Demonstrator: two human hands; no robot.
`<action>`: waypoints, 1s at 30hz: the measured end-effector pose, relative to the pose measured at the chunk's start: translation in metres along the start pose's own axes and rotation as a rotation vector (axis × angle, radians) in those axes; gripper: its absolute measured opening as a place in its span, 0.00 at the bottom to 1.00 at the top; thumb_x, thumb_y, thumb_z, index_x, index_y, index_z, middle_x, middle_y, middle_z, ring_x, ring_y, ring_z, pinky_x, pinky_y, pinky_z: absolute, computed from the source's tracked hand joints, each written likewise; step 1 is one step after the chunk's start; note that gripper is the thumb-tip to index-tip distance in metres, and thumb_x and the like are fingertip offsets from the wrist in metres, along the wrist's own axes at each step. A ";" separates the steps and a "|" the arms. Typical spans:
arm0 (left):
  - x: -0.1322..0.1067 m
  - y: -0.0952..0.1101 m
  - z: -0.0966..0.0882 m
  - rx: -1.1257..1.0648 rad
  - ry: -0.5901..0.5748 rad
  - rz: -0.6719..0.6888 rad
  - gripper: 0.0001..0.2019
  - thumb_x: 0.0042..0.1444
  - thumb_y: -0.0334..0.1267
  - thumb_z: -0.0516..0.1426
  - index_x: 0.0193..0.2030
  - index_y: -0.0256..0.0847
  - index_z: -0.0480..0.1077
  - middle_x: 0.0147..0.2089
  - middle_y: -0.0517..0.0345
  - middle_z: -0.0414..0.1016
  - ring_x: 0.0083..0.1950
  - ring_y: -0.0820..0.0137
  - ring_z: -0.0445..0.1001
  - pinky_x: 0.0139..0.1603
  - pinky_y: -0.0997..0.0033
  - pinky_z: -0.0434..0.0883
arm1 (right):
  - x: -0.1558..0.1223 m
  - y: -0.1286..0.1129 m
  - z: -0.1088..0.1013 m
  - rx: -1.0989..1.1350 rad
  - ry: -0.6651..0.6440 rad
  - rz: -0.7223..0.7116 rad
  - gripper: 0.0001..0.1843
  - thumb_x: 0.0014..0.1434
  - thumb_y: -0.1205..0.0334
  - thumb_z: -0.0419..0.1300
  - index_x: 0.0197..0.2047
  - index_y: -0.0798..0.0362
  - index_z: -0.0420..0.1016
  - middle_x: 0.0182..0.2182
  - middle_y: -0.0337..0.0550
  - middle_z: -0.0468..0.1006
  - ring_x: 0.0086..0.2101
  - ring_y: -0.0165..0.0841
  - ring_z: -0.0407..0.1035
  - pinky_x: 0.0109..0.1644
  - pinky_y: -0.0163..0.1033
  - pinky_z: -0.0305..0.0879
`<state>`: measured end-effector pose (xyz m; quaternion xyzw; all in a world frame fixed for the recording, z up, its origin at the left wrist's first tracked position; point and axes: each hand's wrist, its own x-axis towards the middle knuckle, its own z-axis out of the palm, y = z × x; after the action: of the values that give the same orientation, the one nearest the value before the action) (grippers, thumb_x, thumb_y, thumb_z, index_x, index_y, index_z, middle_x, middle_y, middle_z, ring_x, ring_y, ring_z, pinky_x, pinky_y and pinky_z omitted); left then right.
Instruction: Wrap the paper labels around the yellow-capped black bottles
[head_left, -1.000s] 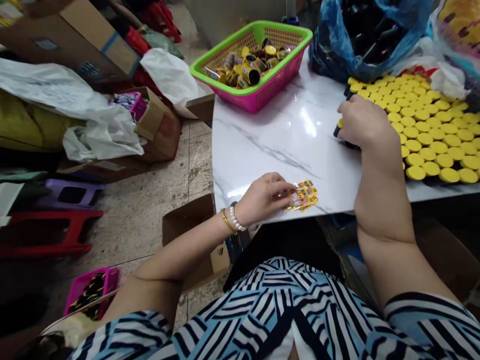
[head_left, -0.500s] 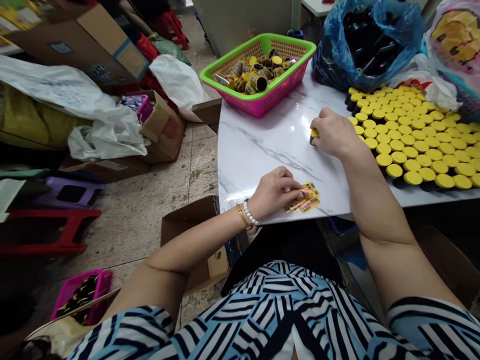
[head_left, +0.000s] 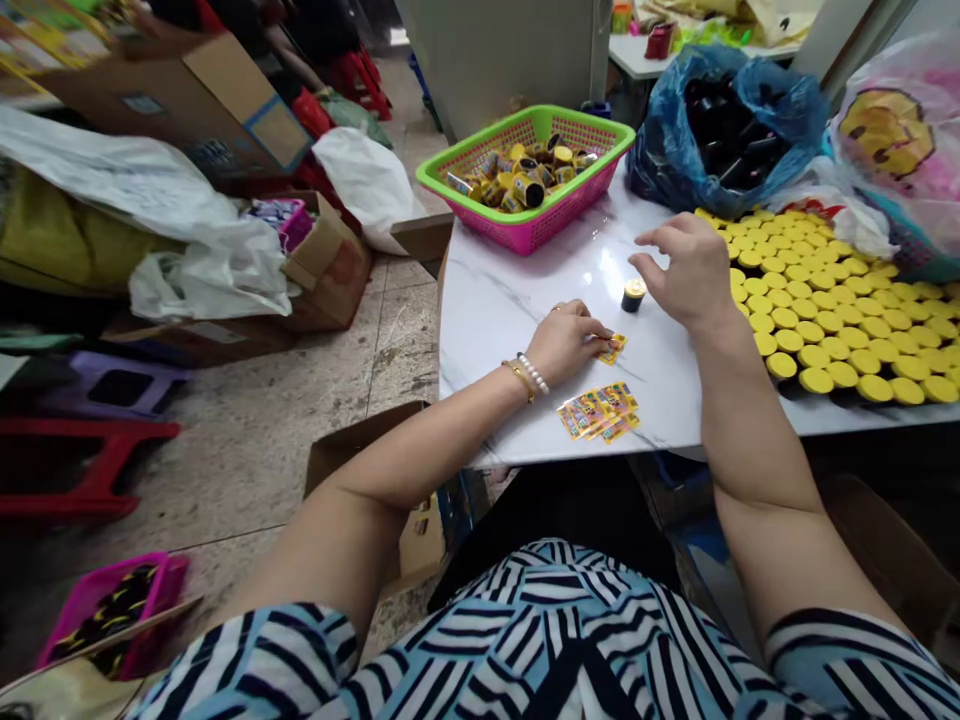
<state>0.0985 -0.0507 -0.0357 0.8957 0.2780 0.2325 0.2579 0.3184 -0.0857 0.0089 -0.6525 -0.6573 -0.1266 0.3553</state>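
My left hand [head_left: 568, 342] pinches a small yellow printed label [head_left: 614, 349] just above the white marbled table. Below it, a small overlapping pile of the same labels [head_left: 598, 412] lies by the table's front edge. A small black container with a yellow lid [head_left: 633, 295] stands upright by itself on the table. Just right of it, my right hand [head_left: 686, 268] hovers with thumb and fingers apart, holding nothing. Many similar yellow-lidded containers [head_left: 832, 300] stand packed together in rows to the right.
A green-rimmed pink basket [head_left: 525, 235] of labelled containers stands at the table's back left. Behind the rows sits a blue plastic bag [head_left: 660, 130] of black pieces, beside a printed pink bag [head_left: 896, 130]. Cardboard boxes [head_left: 337, 260] and a magenta basket [head_left: 161, 610] are on the floor.
My right hand has let go of the yellow-lidded container, which now stands alone. My left hand has moved forward from the pile with one label. The view has tilted slightly up.
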 end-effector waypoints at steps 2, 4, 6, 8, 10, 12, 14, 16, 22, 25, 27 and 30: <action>0.002 -0.007 0.008 0.034 -0.003 0.019 0.03 0.57 0.38 0.68 0.37 0.43 0.84 0.38 0.53 0.75 0.43 0.64 0.73 0.50 0.62 0.70 | 0.000 -0.007 0.002 0.033 0.025 -0.030 0.13 0.67 0.54 0.60 0.46 0.50 0.82 0.45 0.50 0.79 0.50 0.48 0.72 0.58 0.57 0.69; 0.003 -0.015 0.010 -0.010 0.027 0.013 0.03 0.58 0.38 0.67 0.36 0.43 0.85 0.37 0.54 0.75 0.40 0.67 0.73 0.45 0.64 0.70 | 0.000 -0.016 0.000 0.063 0.043 -0.050 0.13 0.67 0.54 0.58 0.46 0.49 0.83 0.44 0.49 0.79 0.49 0.47 0.73 0.58 0.56 0.69; 0.002 -0.021 0.005 -0.096 0.118 -0.036 0.05 0.59 0.39 0.67 0.38 0.44 0.85 0.35 0.56 0.75 0.36 0.69 0.72 0.43 0.66 0.70 | -0.001 -0.024 -0.004 0.102 0.057 -0.049 0.14 0.67 0.54 0.58 0.45 0.49 0.83 0.42 0.48 0.80 0.45 0.44 0.75 0.55 0.52 0.70; 0.001 -0.027 -0.005 -0.171 0.284 -0.113 0.05 0.60 0.40 0.67 0.39 0.45 0.86 0.33 0.56 0.75 0.36 0.70 0.72 0.42 0.67 0.70 | -0.003 -0.034 -0.007 0.148 0.058 -0.022 0.15 0.67 0.52 0.59 0.42 0.50 0.84 0.37 0.46 0.82 0.38 0.40 0.75 0.49 0.47 0.70; 0.000 -0.032 -0.017 -0.213 0.481 -0.182 0.04 0.59 0.39 0.68 0.38 0.46 0.86 0.33 0.57 0.74 0.37 0.70 0.72 0.42 0.68 0.70 | -0.005 -0.046 -0.008 0.199 0.010 0.036 0.18 0.66 0.47 0.60 0.35 0.52 0.83 0.29 0.44 0.81 0.31 0.36 0.73 0.41 0.42 0.67; -0.002 -0.032 -0.027 -0.243 0.640 -0.215 0.04 0.57 0.39 0.69 0.38 0.46 0.85 0.35 0.57 0.73 0.36 0.71 0.71 0.40 0.70 0.70 | -0.008 -0.058 -0.004 0.268 -0.099 0.114 0.24 0.64 0.42 0.61 0.30 0.53 0.82 0.22 0.42 0.78 0.27 0.33 0.70 0.35 0.40 0.63; -0.004 -0.029 -0.033 -0.273 0.715 -0.186 0.05 0.55 0.40 0.70 0.39 0.46 0.85 0.37 0.57 0.73 0.36 0.73 0.70 0.38 0.71 0.70 | -0.011 -0.070 0.005 0.383 -0.229 0.191 0.27 0.62 0.37 0.63 0.30 0.54 0.83 0.22 0.42 0.79 0.26 0.32 0.70 0.33 0.39 0.61; -0.007 -0.022 -0.034 -0.300 0.713 -0.117 0.06 0.54 0.40 0.71 0.40 0.45 0.85 0.39 0.57 0.73 0.36 0.74 0.70 0.37 0.73 0.71 | -0.013 -0.076 0.016 0.531 -0.307 0.253 0.28 0.61 0.36 0.63 0.33 0.54 0.84 0.26 0.42 0.82 0.28 0.32 0.71 0.33 0.38 0.62; -0.011 -0.017 -0.035 -0.377 0.642 -0.081 0.05 0.54 0.40 0.70 0.35 0.43 0.84 0.36 0.57 0.74 0.35 0.74 0.72 0.38 0.72 0.72 | -0.011 -0.074 0.030 0.733 -0.273 0.390 0.23 0.59 0.40 0.65 0.36 0.54 0.84 0.31 0.43 0.84 0.32 0.33 0.73 0.35 0.37 0.69; -0.009 -0.027 -0.038 -0.468 0.657 -0.161 0.06 0.53 0.41 0.71 0.32 0.42 0.82 0.36 0.58 0.73 0.33 0.75 0.72 0.36 0.72 0.73 | -0.008 -0.075 0.028 0.826 -0.294 0.473 0.25 0.54 0.40 0.70 0.42 0.54 0.82 0.33 0.45 0.84 0.32 0.33 0.75 0.32 0.36 0.69; -0.007 -0.032 -0.038 -0.561 0.655 -0.170 0.07 0.51 0.40 0.71 0.32 0.41 0.82 0.38 0.58 0.73 0.33 0.75 0.74 0.38 0.71 0.76 | -0.008 -0.078 0.027 0.918 -0.322 0.534 0.28 0.52 0.38 0.71 0.44 0.54 0.81 0.33 0.45 0.84 0.32 0.34 0.76 0.30 0.36 0.70; -0.007 -0.031 -0.034 -0.685 0.643 -0.125 0.08 0.49 0.39 0.72 0.33 0.40 0.81 0.42 0.56 0.74 0.37 0.73 0.78 0.42 0.69 0.79 | -0.009 -0.082 0.030 0.977 -0.378 0.577 0.26 0.50 0.38 0.73 0.36 0.54 0.80 0.30 0.45 0.83 0.30 0.32 0.76 0.30 0.35 0.70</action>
<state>0.0624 -0.0220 -0.0302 0.6234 0.3043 0.5604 0.4525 0.2308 -0.0834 0.0058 -0.5771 -0.4875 0.4103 0.5109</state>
